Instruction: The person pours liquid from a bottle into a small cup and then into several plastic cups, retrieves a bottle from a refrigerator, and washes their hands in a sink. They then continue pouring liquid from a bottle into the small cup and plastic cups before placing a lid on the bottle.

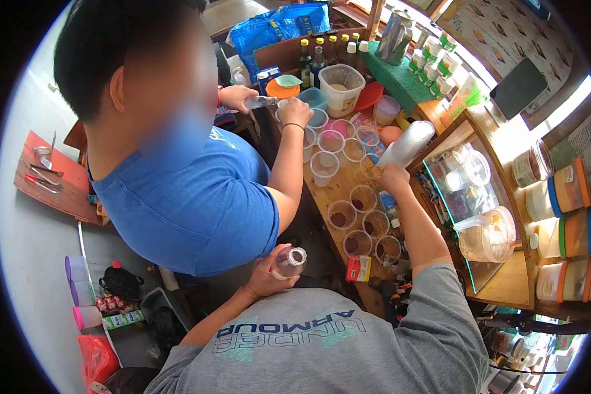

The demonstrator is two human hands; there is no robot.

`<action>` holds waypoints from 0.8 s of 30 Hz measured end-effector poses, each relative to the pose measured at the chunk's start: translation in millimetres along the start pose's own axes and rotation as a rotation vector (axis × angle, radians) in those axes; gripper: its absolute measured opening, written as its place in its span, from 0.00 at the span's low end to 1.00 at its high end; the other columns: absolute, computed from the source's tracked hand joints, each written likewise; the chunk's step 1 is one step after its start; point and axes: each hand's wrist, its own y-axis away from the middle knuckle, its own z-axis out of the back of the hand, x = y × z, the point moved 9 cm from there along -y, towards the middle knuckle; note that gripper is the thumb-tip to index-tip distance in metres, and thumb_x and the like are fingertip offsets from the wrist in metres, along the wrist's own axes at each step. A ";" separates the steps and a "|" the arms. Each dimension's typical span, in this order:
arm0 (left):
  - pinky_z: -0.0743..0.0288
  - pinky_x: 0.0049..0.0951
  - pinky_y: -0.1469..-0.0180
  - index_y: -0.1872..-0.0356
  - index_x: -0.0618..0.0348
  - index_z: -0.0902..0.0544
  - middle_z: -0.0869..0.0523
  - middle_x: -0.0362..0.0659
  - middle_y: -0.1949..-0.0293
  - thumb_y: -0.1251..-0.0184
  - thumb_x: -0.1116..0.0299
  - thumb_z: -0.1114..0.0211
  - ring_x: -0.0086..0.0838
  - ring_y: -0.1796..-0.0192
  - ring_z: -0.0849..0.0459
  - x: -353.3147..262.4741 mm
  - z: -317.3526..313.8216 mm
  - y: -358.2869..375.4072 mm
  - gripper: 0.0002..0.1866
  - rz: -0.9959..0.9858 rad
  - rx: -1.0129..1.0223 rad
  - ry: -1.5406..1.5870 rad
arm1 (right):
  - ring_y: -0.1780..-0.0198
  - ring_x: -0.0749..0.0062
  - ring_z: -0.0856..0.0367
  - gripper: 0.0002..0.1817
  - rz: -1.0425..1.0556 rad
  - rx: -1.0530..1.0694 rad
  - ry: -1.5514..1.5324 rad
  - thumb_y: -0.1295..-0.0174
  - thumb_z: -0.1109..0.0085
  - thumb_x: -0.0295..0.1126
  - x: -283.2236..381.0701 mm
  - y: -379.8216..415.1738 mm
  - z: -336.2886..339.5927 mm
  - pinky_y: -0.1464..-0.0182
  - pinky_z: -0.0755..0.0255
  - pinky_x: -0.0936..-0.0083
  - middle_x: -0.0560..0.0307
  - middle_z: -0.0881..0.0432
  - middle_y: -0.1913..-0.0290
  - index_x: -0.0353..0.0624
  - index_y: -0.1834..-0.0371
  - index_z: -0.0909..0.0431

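Observation:
My left hand (269, 274) is wrapped round a clear glass bottle (289, 262) near my chest, its open mouth facing up. Over the right part of the wooden counter (335, 194), my right hand (394, 177) grips the lower end of a tilted stack of clear plastic cups (409, 143). Several cups with dark contents (358, 243) stand below and left of that hand. Farther back, clear cups (324, 165) stand close together. What the cups at the back hold is hard to make out.
A co-worker in a blue shirt (197, 197) stands at the left, holding a clear bottle (261, 102) over the cups. A white tub (341, 90) and capped bottles (318, 65) stand behind. At right is a wooden-framed glass case (469, 217).

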 end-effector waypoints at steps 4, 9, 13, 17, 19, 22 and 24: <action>0.16 0.38 0.41 0.29 0.52 0.26 0.09 0.46 0.49 0.54 0.66 0.13 0.37 0.46 0.08 1.6 1.2 -0.5 0.47 0.008 0.017 -0.029 | 0.43 0.47 0.11 0.31 -0.014 0.028 -0.018 0.42 0.29 0.60 -2.7 -9.4 -5.5 0.42 0.17 0.55 0.43 0.09 0.47 0.41 0.52 0.08; 0.15 0.38 0.40 0.30 0.55 0.26 0.09 0.47 0.49 0.54 0.66 0.12 0.36 0.46 0.08 3.4 -0.5 0.3 0.46 0.033 0.039 -0.015 | 0.43 0.49 0.10 0.27 -0.007 0.046 -0.006 0.42 0.26 0.54 1.7 -1.2 0.8 0.42 0.17 0.55 0.44 0.09 0.47 0.42 0.51 0.09; 0.16 0.37 0.40 0.29 0.54 0.26 0.09 0.47 0.48 0.54 0.66 0.12 0.37 0.46 0.08 -1.2 0.3 -1.4 0.47 0.030 0.029 -0.019 | 0.44 0.49 0.10 0.25 0.008 0.063 0.017 0.41 0.27 0.52 7.8 -6.2 -0.5 0.42 0.17 0.55 0.43 0.09 0.47 0.41 0.52 0.08; 0.14 0.38 0.43 0.26 0.47 0.27 0.08 0.45 0.49 0.50 0.66 0.12 0.37 0.47 0.08 -12.2 3.8 -4.2 0.47 0.005 0.012 -0.010 | 0.43 0.52 0.09 0.20 0.051 0.027 0.094 0.40 0.30 0.45 22.1 -13.1 6.7 0.43 0.16 0.57 0.45 0.08 0.47 0.42 0.52 0.08; 0.14 0.38 0.43 0.26 0.46 0.27 0.08 0.46 0.49 0.50 0.67 0.12 0.38 0.47 0.07 -15.9 3.9 -5.7 0.47 -0.012 0.008 -0.018 | 0.44 0.50 0.09 0.21 0.099 0.043 0.142 0.40 0.30 0.46 30.3 -19.5 7.5 0.44 0.16 0.57 0.42 0.09 0.48 0.40 0.54 0.08; 0.13 0.38 0.45 0.27 0.47 0.27 0.08 0.47 0.50 0.50 0.67 0.12 0.39 0.48 0.07 -13.7 0.8 -5.6 0.47 -0.033 0.002 -0.027 | 0.44 0.53 0.09 0.18 0.146 0.008 0.209 0.42 0.30 0.43 45.0 -25.2 15.0 0.45 0.15 0.58 0.45 0.08 0.48 0.43 0.54 0.07; 0.13 0.38 0.45 0.27 0.47 0.27 0.08 0.47 0.50 0.50 0.67 0.12 0.40 0.49 0.07 -11.0 -1.0 -4.2 0.46 -0.037 0.000 -0.028 | 0.44 0.58 0.09 0.14 0.195 0.008 0.327 0.41 0.31 0.39 57.3 -27.6 20.0 0.46 0.15 0.62 0.50 0.07 0.49 0.47 0.55 0.06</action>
